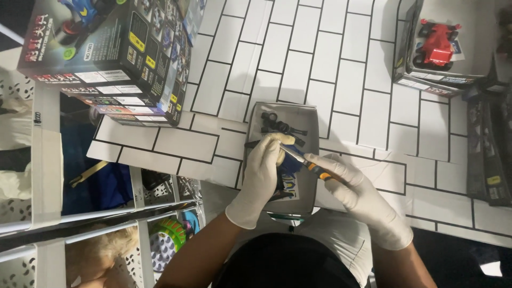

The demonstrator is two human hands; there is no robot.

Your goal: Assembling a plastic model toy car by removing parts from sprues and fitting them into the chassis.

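Note:
Both my hands wear white gloves and work over a grey metal tray (312, 114). My left hand (261, 173) grips a small blue toy part (290, 166) held above the tray. A screwdriver with an orange and black handle (312, 164) is in my right hand (354, 192), its tip pointing left at the part under my left fingers. Several small black plastic pieces (280, 127) lie at the far end of the tray. A printed sheet (290, 189) lies in the tray's near end.
The surface is white sheet with a black brick pattern (330, 64). Stacked toy car boxes (106, 58) stand at the far left. An open box holds a red toy car (437, 45) at the far right. White shelving with toys (165, 234) is at the near left.

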